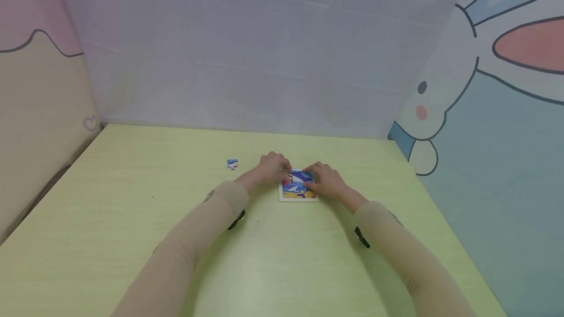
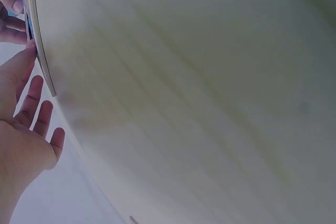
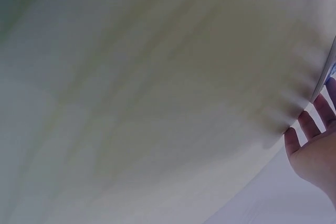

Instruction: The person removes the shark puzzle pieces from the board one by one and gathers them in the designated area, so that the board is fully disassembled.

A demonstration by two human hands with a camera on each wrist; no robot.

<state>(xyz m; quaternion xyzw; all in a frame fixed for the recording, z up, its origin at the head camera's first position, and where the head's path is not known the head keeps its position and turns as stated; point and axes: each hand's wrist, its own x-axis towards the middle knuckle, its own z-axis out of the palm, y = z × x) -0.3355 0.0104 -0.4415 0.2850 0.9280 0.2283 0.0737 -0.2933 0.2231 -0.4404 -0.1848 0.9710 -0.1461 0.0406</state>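
Observation:
A small jigsaw puzzle [image 1: 293, 190] in a white-edged tray [image 1: 299, 200] lies on the table, its picture blue with yellow and red parts. My left hand [image 1: 271, 168] rests at the puzzle's upper left, thumb and index finger on its edge. In the left wrist view, this hand's [image 2: 26, 135] other fingers spread loosely beside the tray. My right hand [image 1: 328, 181] lies at the right side, thumb and index finger set apart on the picture. The right wrist view shows its fingers [image 3: 311, 125] extended by the tray's edge. Fingers hide parts of the picture.
One loose puzzle piece [image 1: 232, 164], blue and white, lies on the table left of the tray. The pale yellow table [image 1: 132, 219] meets a white cloth backdrop [image 1: 238, 53] at the back. A wall with a painted rabbit [image 1: 445, 87] stands to the right.

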